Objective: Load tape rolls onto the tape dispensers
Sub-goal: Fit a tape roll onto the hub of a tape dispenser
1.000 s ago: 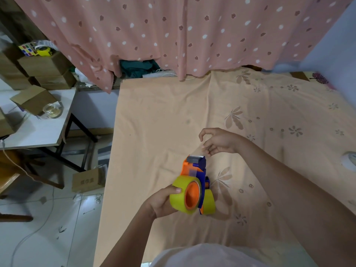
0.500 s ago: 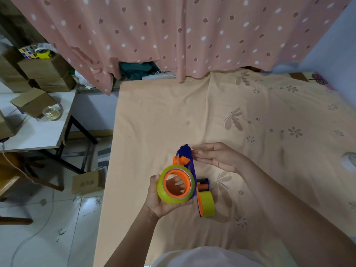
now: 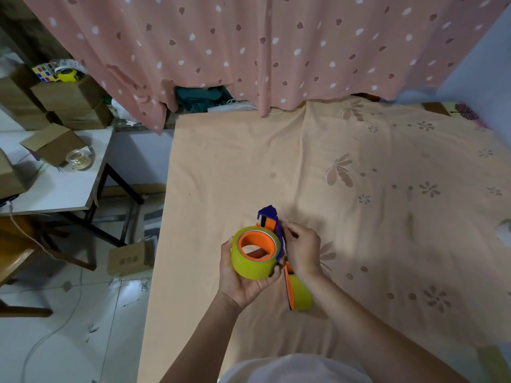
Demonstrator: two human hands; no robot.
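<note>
A: Loading looks mostly done: yellow roll (image 3: 255, 257) sits on the orange hub of the dispenser (image 3: 272, 222), held over the bed (image 3: 359, 217).
B: Hands?
A: Left hand (image 3: 243, 280) cups the roll from below, fingers curled round it. Right hand (image 3: 302, 251) pinches the dispenser frame beside the roll.
B: What's left?
A: I'd guess threading the tape end to the blade. A second yellow roll (image 3: 301, 297) on an orange piece lies on the bed just below.
B: Any writing?
A: None readable; box (image 3: 128, 261) print on the floor is too blurred.
</note>
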